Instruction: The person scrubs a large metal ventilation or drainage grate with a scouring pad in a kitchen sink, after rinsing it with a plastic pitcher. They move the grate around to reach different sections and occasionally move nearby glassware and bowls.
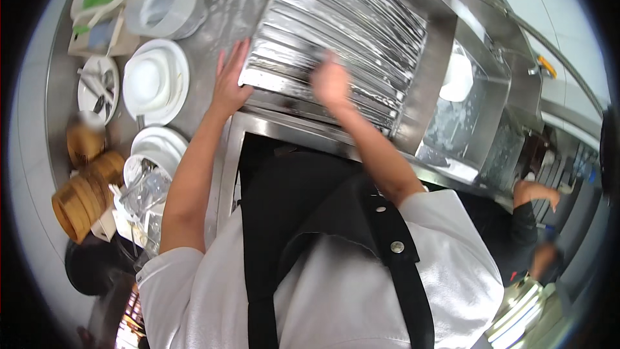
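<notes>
A soapy metal baffle grease filter (339, 34) lies before me, its ridges wet with suds. My left hand (233, 77) rests against its near left corner, fingers spread along the side edge and thumb at the front. Over the filter's near middle, my right hand (332, 80) is curled and blurred by motion. A dark smear shows beside its fingers; whether it holds a scrubber there is unclear.
Right of the filter is a steel sink (453, 121) with a white object (457, 77). To the left stand stacked white plates (152, 77), a plate of cutlery (98, 89), a plastic tub (164, 5), bamboo steamers (87, 196) and glassware (150, 191). Another person's arm (533, 196) shows far right.
</notes>
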{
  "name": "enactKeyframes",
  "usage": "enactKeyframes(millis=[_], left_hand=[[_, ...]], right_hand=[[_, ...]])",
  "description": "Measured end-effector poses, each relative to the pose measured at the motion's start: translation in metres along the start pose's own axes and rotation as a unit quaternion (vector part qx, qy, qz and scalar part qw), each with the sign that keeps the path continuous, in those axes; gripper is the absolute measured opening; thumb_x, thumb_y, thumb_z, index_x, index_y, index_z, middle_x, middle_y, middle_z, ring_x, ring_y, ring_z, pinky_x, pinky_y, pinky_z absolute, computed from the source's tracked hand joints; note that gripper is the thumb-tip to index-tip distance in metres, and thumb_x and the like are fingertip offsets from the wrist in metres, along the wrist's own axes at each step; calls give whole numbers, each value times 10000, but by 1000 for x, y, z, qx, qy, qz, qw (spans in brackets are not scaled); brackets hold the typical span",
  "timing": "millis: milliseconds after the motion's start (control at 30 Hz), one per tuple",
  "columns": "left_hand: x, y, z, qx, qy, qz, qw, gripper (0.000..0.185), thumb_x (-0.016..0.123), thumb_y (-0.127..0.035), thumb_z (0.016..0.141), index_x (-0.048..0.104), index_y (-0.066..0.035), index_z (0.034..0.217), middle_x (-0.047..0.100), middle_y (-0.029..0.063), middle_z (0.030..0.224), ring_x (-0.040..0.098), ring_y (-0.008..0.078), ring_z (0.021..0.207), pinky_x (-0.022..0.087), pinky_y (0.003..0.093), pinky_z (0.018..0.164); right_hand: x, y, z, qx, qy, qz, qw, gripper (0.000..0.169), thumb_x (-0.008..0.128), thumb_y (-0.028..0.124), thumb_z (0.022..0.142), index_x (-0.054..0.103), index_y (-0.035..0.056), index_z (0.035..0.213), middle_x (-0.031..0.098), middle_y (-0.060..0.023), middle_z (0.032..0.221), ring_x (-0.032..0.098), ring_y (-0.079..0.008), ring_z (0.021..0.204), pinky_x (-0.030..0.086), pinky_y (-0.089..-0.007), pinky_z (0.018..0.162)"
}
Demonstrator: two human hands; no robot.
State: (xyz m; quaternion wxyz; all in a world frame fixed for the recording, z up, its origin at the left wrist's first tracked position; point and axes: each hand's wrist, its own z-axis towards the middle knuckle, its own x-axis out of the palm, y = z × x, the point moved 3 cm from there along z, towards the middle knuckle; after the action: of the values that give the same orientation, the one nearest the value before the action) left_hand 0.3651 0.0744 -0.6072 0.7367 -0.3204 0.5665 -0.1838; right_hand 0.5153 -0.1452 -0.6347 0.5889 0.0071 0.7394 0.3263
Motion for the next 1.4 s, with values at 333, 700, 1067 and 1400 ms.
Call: enactKeyframes(millis=[333,700,1067,1400], left_hand=[[-5,-11,1,-6,-6,0,1000,886,588,-39,674,467,-22,1552,519,165,1569,368,337,1541,146,525,1300],[4,1,7,-2,-9,4,1000,845,541,-25,744,418,-16,1580,443,186,1624,335,356,1554,149,526,1301],[0,-17,18,-26,0,18,1000,932,589,13,703,369,-35,1608,428,168,1636,321,327,1562,146,507,1305],[11,-3,27,9,-40,-7,999,804,624,-102,817,418,-56,1592,467,151,1616,385,325,1532,191,529,1282]], right_hand=[[-29,-150,-33,83,44,-62,994,445,561,143,947,463,105,1379,716,-233,766,713,-459,691,554,-581,605],[-25,-115,18,118,90,191,970,440,618,163,924,585,26,1340,724,-303,981,703,-489,973,539,-553,881],[-20,-149,6,44,74,42,995,443,603,221,967,518,95,1384,724,-245,832,715,-461,756,561,-564,662],[5,110,71,-105,11,113,988,361,646,123,892,560,1,1221,697,-309,798,697,-508,773,548,-597,716]])
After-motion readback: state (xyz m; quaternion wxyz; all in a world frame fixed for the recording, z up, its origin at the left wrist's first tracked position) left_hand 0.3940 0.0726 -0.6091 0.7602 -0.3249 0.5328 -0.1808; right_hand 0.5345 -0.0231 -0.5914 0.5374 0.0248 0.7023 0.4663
